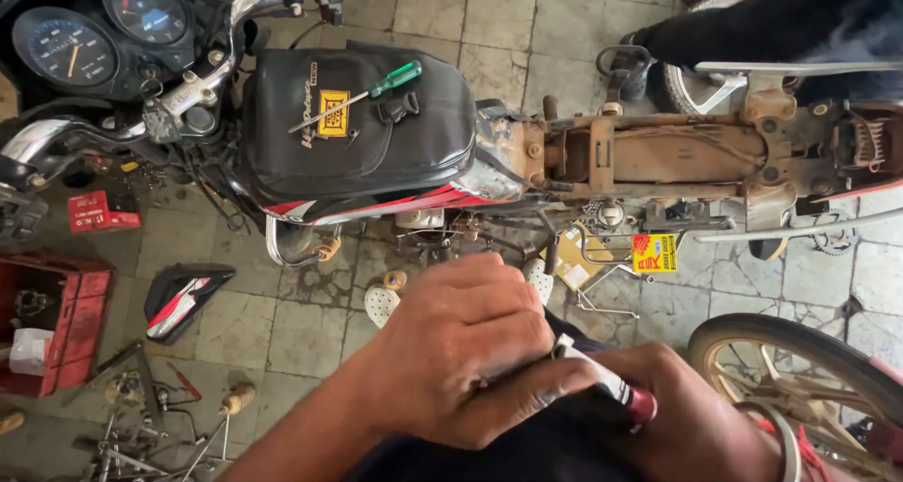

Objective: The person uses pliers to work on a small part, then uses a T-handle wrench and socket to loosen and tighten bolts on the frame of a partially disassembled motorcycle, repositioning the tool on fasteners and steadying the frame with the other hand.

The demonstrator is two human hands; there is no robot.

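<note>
Both hands meet low in the view, the left hand (461, 350) wrapped over a black panel with red-and-white stripe (607, 388) and the right hand (691, 416) clamped beneath it, beside the stripped motorcycle (649, 153) whose tank bag (357, 125) carries a green-handled screwdriver (362, 94)

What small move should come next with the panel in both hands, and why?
Probably ease the panel out from under the left hand. That hand covers most of it, and the right hand grips only its red end, so little of it shows.
</note>
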